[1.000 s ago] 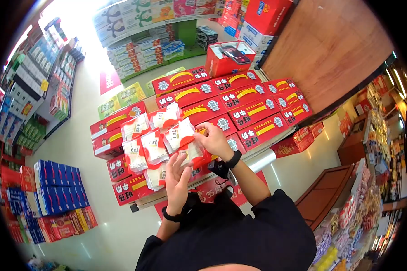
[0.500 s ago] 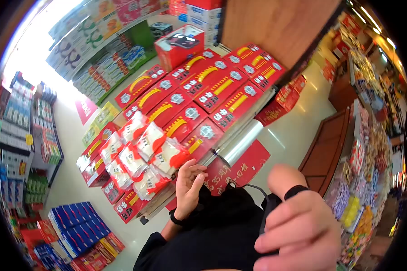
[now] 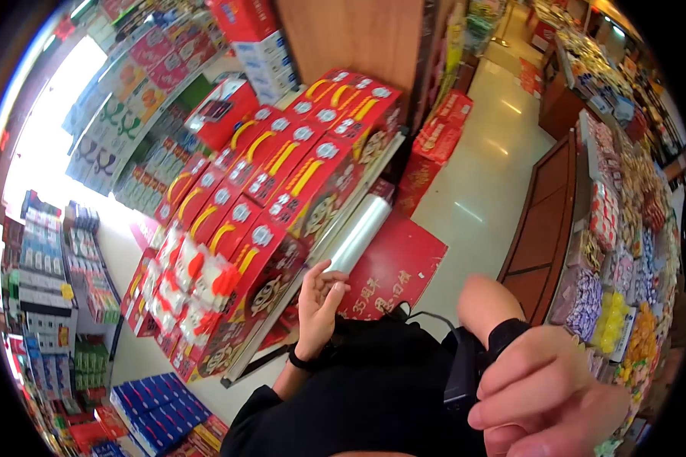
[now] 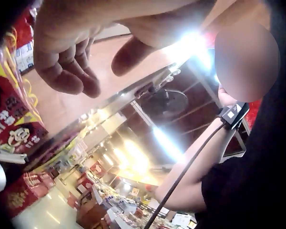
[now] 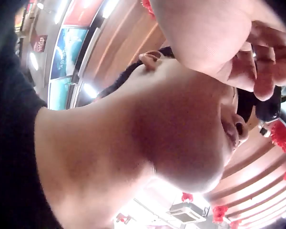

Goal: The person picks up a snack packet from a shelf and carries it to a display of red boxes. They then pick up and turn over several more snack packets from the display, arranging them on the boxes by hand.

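My left hand (image 3: 318, 311) hangs in front of my body near the edge of the display, fingers loosely bent, holding nothing. Past its fingertips lies a clear plastic roll (image 3: 358, 228). White-and-red packets (image 3: 183, 286) are heaped on red milk cartons (image 3: 282, 164), left of that hand. My right hand (image 3: 545, 388) is raised close to the head camera, big at the lower right. Its fingers (image 5: 264, 71) bend loosely beside the face in the right wrist view, with nothing visible in them; a dark device (image 5: 268, 105) is right by the fingertips.
A phone (image 3: 218, 111) lies on a red box at the back. A red floor mat (image 3: 392, 266) spreads below the display. Sweets bins (image 3: 587, 381) line the right side beyond an aisle (image 3: 480, 190). Blue boxes (image 3: 156, 407) are stacked at lower left.
My right hand has left the packets and risen near my head. The left hand has drawn back from them. The view has turned right, so the display appears further left.
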Available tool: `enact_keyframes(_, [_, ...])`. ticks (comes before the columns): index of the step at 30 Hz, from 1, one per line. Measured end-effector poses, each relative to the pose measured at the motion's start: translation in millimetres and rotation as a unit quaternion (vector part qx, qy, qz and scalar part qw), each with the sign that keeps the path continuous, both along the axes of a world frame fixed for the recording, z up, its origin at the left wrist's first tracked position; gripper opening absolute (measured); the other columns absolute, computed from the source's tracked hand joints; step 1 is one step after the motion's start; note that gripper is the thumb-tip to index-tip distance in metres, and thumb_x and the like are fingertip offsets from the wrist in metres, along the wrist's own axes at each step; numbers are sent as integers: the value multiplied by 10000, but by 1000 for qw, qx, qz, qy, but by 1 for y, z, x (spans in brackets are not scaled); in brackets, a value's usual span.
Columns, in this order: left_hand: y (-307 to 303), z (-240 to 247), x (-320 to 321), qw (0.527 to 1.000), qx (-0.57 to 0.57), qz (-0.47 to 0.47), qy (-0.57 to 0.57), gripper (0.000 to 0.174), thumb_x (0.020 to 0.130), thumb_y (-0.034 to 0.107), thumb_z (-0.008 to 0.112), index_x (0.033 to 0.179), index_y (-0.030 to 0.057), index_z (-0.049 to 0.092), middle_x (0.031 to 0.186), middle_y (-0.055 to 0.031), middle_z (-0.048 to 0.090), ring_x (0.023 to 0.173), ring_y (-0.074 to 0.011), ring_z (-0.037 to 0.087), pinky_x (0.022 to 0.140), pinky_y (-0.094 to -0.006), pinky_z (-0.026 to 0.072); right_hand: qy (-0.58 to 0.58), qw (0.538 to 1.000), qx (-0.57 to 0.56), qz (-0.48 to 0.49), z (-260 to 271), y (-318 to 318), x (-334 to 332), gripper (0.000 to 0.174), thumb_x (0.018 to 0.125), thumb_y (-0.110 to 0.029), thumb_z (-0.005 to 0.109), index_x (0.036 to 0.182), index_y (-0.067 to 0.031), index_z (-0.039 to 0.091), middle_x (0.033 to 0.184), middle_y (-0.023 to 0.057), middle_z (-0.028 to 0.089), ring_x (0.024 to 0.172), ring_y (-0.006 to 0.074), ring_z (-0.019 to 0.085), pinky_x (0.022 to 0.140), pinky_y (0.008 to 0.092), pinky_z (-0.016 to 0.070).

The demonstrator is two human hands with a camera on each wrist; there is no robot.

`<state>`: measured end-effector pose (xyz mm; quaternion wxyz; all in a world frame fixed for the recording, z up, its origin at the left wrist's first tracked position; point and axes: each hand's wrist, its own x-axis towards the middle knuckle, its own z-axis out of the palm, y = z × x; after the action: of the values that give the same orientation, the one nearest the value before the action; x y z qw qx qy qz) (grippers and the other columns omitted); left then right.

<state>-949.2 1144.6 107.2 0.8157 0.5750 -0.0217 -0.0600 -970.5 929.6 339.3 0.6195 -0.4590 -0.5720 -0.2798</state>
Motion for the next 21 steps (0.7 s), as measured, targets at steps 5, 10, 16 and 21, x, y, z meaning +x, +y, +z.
enact_keyframes(5, [-77,-9,11,997,16,-80,18,449,930,21,550,1341,-11,372,1082,-97,580,969,-126,553,872,-254,443,40,992,-71,-99,-21,-94,-50,785,751,-747,570,1023,-11,537,886,165,548,682,235,462,556,362,311])
enact_keyframes(10, [-148,0,17,988,30,-151,-3,454,931,27,562,1341,-9,372,1079,-80,571,953,-116,547,848,-244,450,375,856,39,-354,-58,-121,-80,106,675,16,707,771,21,663,620,45,581,462,156,515,508,239,378])
enact_keyframes(16, [-220,-12,30,963,31,-267,5,441,925,-7,544,1334,-10,377,1069,-86,566,944,-127,558,862,-252,458,358,758,-101,-536,-120,-180,-50,463,830,-21,641,1279,23,539,1082,148,591,689,187,601,620,287,501])
enact_keyframes(21, [-275,-17,52,942,38,-332,11,418,920,-13,546,1312,-9,402,1087,-92,571,956,-129,566,863,-251,462,453,657,-139,-587,-185,-214,-34,598,853,-97,642,1389,8,398,1104,153,562,652,207,595,618,314,502])
